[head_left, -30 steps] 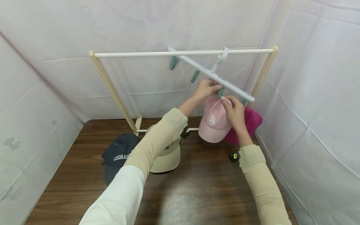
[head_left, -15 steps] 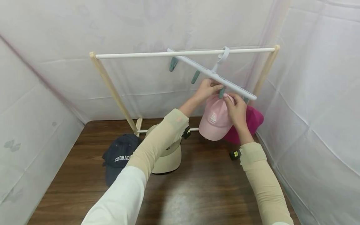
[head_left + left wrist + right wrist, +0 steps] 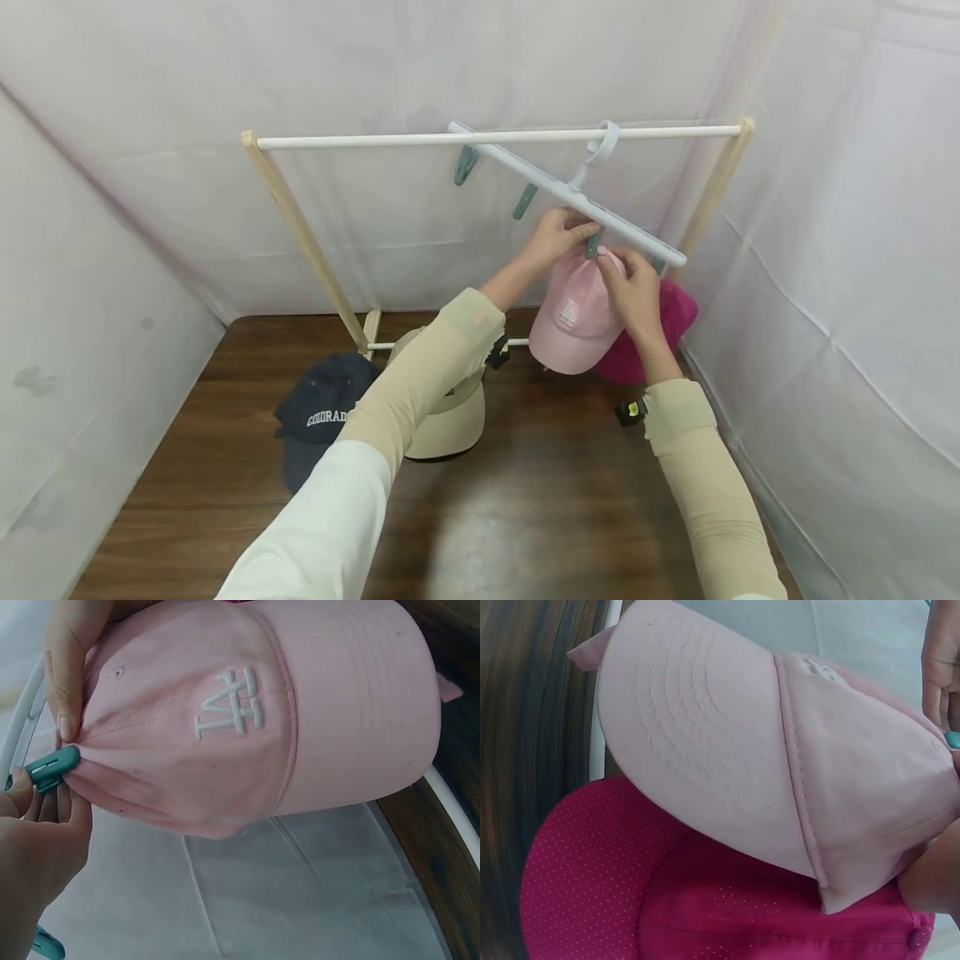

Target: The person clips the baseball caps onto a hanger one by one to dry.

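Observation:
A light pink cap (image 3: pixel 572 312) with white letters hangs below a pale blue hanger (image 3: pixel 525 173). My left hand (image 3: pixel 553 242) pinches the green clip (image 3: pixel 56 766) at the cap's top, and the clip's tip lies on the gathered fabric in the left wrist view. With thumb and fingers my right hand (image 3: pixel 633 292) pinches the crown just beside that clip. Behind and to the right hangs a magenta cap (image 3: pixel 727 900), partly covered by the pink one. Two other green clips (image 3: pixel 465 165) on the hanger's left half hold nothing.
The hanger hooks over the white rod (image 3: pixel 352 142) of a wooden-ended rack. A navy cap (image 3: pixel 318 408) and a beige cap (image 3: pixel 450 425) are on the brown table (image 3: pixel 525 500) at left, partly behind my left sleeve. White cloth walls (image 3: pixel 862 250) surround it.
The pink cap has risen slightly and its brim has swung a little, while both hands have shifted slightly up and right. Both hands keep their hold.

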A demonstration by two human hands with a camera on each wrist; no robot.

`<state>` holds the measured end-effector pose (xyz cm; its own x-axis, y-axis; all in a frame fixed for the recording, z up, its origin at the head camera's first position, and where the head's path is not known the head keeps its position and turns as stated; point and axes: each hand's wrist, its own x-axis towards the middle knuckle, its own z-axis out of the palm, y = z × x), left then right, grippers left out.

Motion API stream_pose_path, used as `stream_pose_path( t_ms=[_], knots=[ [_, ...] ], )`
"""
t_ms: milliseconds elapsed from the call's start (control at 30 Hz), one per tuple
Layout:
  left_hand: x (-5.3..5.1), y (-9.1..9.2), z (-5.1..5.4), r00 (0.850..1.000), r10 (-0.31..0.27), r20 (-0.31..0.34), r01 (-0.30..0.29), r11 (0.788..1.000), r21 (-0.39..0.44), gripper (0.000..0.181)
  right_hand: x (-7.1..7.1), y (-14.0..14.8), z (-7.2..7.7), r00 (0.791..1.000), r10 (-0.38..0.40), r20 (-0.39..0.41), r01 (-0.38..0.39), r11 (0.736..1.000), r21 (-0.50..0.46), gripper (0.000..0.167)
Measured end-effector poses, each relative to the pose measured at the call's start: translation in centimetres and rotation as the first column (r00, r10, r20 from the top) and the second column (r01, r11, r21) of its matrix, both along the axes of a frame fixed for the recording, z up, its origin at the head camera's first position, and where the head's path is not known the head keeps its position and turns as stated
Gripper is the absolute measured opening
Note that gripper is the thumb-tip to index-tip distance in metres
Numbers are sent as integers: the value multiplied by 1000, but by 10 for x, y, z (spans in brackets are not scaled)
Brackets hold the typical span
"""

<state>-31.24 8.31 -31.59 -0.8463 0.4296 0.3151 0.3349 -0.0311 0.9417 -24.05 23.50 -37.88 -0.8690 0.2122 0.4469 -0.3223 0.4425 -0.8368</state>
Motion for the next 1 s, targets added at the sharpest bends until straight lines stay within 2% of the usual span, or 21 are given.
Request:
stream_pose_path(
  t_ms=[133, 300, 467, 633, 767, 1000],
  knots=[
    [2, -2, -1, 997, 27, -70, -30, 998, -49, 29, 4, 1, 4, 998, 25, 59, -27, 999, 26, 50],
    [4, -7, -2, 995, 50, -89, -56, 997, -61, 30, 8, 0, 6, 992, 66, 105, -72, 996, 50, 50],
    [2, -11, -2, 991, 53, -125, -63, 995, -75, 28, 8, -3, 6, 994, 72, 84, -79, 994, 80, 47],
    [1, -18, -6, 986, 57, -157, -77, 989, -128, 32, 11, -7, 3, 996, 81, 32, -84, 992, 95, 40],
    [3, -30, -8, 981, 27, -192, -63, 981, -183, 35, 14, -9, 2, 997, 78, 0, -78, 991, 108, 39],
    [8, -59, -14, 976, -66, -207, 18, 975, -224, 39, 21, -13, 5, 996, 24, -82, -10, 986, 165, 40]
  ],
)
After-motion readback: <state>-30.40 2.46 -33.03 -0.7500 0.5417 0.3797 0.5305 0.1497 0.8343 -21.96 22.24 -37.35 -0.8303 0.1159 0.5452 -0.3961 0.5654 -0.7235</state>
